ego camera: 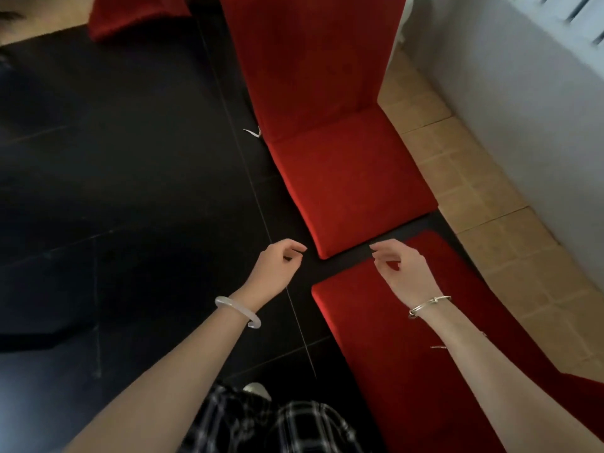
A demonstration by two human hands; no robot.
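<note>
Both my arms reach forward over a dark floor. My left hand (277, 266) hangs above the black tiles with its fingers loosely curled and nothing in it; a pale bangle sits on that wrist. My right hand (402, 269) hovers over the near red cushion (408, 348), fingers also loosely curled and holding nothing, with a thin metal bracelet on the wrist. A second red cushion (353, 181) lies just beyond both hands, with a tall red backrest (313, 60) rising behind it.
Black floor tiles (130, 191) fill the left side. Tan tiles (483, 204) run along a white wall (523, 109) on the right. Another red cushion (130, 14) lies at the top left. A small white scrap (253, 132) lies by the backrest. Plaid clothing (277, 426) shows below.
</note>
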